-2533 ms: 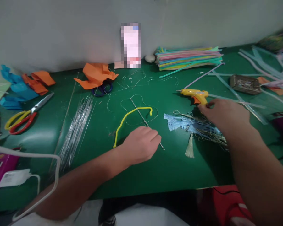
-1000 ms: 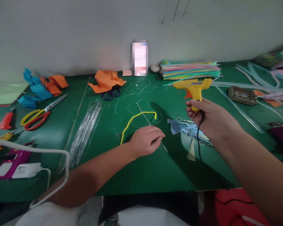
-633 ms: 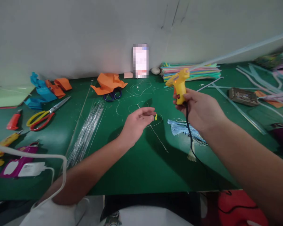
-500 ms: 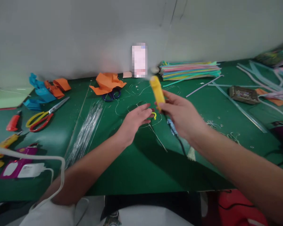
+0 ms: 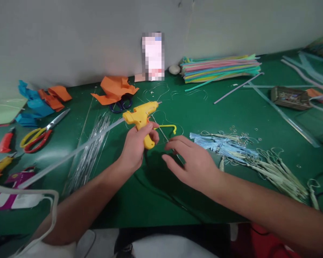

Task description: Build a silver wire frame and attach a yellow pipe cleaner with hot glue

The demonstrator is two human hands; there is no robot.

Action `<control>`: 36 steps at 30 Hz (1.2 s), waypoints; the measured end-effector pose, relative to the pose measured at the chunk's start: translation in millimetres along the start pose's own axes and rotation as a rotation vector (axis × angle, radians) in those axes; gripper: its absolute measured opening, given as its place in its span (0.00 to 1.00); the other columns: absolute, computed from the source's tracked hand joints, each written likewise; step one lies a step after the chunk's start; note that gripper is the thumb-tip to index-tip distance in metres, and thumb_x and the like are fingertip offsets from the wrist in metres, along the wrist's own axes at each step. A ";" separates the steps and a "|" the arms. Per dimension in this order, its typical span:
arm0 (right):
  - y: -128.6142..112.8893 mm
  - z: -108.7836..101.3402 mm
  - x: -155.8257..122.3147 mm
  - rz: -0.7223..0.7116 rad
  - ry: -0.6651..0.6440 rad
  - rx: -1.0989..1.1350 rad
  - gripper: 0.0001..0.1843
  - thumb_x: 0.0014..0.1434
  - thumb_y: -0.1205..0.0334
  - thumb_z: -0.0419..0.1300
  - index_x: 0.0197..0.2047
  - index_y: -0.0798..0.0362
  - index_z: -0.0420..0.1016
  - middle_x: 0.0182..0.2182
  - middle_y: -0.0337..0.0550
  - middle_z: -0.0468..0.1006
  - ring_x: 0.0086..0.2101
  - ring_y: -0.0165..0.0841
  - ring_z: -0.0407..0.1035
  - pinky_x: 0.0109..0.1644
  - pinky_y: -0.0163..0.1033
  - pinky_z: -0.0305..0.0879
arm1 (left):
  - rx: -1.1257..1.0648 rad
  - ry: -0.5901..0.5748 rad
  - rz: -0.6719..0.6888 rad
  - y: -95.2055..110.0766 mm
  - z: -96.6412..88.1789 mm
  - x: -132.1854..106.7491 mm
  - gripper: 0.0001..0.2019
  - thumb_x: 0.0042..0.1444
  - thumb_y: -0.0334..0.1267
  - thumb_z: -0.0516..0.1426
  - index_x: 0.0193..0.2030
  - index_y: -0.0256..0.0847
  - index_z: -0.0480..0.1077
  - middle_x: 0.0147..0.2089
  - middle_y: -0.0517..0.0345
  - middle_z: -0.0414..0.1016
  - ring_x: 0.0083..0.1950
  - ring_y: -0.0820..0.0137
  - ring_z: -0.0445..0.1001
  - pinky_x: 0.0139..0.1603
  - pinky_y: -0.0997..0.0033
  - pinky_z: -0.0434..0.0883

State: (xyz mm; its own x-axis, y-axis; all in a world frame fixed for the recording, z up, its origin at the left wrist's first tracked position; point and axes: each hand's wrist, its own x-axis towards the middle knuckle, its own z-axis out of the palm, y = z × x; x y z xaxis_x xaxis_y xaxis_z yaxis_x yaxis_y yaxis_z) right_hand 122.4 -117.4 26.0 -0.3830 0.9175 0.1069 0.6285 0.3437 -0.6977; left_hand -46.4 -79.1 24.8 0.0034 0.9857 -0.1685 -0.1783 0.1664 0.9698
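My left hand (image 5: 133, 145) is closed round the handle of a yellow glue gun (image 5: 140, 114), whose nozzle points to the right. A long translucent glue stick (image 5: 78, 150) juts from the gun's back end toward the lower left. My right hand (image 5: 192, 161) is open over the table, fingers apart, close to the gun's handle. Thin wires (image 5: 160, 129) lie between the hands, partly hidden under my right fingers. A thin yellow rod with a hooked end (image 5: 171, 126) shows just right of the gun.
Blue and pale green tassels (image 5: 226, 145) lie right of my right hand, with small rings near them. Silvery wires (image 5: 87, 154), scissors (image 5: 45, 132) and a red cutter (image 5: 6, 139) are on the left. Coloured pipe cleaners (image 5: 220, 68) and a phone (image 5: 153, 57) stand at the back.
The glue gun has passed from my right hand to my left hand and turned so its nozzle points right. My right hand has moved down and left and opened.
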 end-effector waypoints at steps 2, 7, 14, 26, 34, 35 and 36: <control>11.1 -8.1 -6.7 0.009 -0.056 -0.383 0.13 0.66 0.57 0.50 0.38 0.50 0.75 0.39 0.51 0.78 0.37 0.42 0.74 0.36 0.44 0.64 | 0.017 0.011 -0.004 -1.6 -2.7 0.6 0.11 0.59 0.44 0.58 0.37 0.38 0.73 0.21 0.64 0.67 0.25 0.74 0.64 0.29 0.73 0.61; 15.9 0.8 -6.9 0.080 -0.287 -0.682 0.15 0.66 0.63 0.49 0.37 0.54 0.78 0.31 0.52 0.77 0.31 0.39 0.73 0.29 0.41 0.52 | 0.097 0.000 -0.023 -4.8 -6.1 -1.0 0.11 0.60 0.45 0.58 0.37 0.39 0.74 0.21 0.63 0.67 0.25 0.74 0.63 0.30 0.73 0.60; 7.3 3.1 -3.0 -0.068 -0.460 -0.402 0.13 0.66 0.61 0.53 0.37 0.53 0.77 0.33 0.43 0.79 0.32 0.34 0.72 0.32 0.39 0.55 | 0.241 -0.043 -0.092 -3.1 -14.9 -16.7 0.16 0.59 0.49 0.56 0.35 0.36 0.74 0.20 0.62 0.68 0.23 0.75 0.62 0.26 0.73 0.60; 59.4 -18.0 38.3 -0.460 -0.276 -0.632 0.07 0.63 0.69 0.55 0.38 0.56 0.76 0.35 0.46 0.75 0.28 0.31 0.64 0.29 0.38 0.48 | 0.202 -0.083 -0.151 -17.4 -31.4 -15.5 0.14 0.61 0.47 0.57 0.36 0.36 0.73 0.44 0.52 0.80 0.23 0.80 0.68 0.28 0.75 0.67; 71.0 -9.0 38.8 -0.579 -0.144 -0.490 0.09 0.61 0.70 0.51 0.33 0.55 0.71 0.32 0.44 0.75 0.27 0.31 0.63 0.31 0.37 0.53 | 0.229 -0.107 -0.240 -16.2 -33.5 -14.2 0.18 0.63 0.49 0.56 0.41 0.34 0.75 0.41 0.52 0.79 0.35 0.71 0.77 0.38 0.73 0.73; 71.4 -8.0 39.1 -0.566 -0.127 -0.462 0.09 0.61 0.69 0.51 0.33 0.55 0.71 0.33 0.44 0.75 0.27 0.30 0.63 0.30 0.37 0.53 | 0.227 -0.120 -0.243 -15.8 -34.7 -13.8 0.17 0.62 0.49 0.57 0.41 0.34 0.75 0.39 0.53 0.79 0.35 0.71 0.77 0.38 0.73 0.73; 71.6 -7.1 39.3 -0.554 -0.115 -0.437 0.09 0.61 0.69 0.51 0.33 0.55 0.71 0.33 0.44 0.76 0.28 0.30 0.64 0.30 0.36 0.53 | 0.222 -0.130 -0.249 -15.4 -35.7 -13.7 0.16 0.62 0.49 0.57 0.40 0.35 0.74 0.38 0.54 0.78 0.35 0.71 0.77 0.38 0.73 0.73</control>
State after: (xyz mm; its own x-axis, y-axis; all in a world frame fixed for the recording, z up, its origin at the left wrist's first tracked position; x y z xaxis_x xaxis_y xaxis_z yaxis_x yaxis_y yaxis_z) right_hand 157.2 -55.4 -14.7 -0.7783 0.5664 0.2711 0.5256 0.8239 -0.2121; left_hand -78.9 -96.1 5.8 0.1479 0.9070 -0.3944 0.0614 0.3896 0.9189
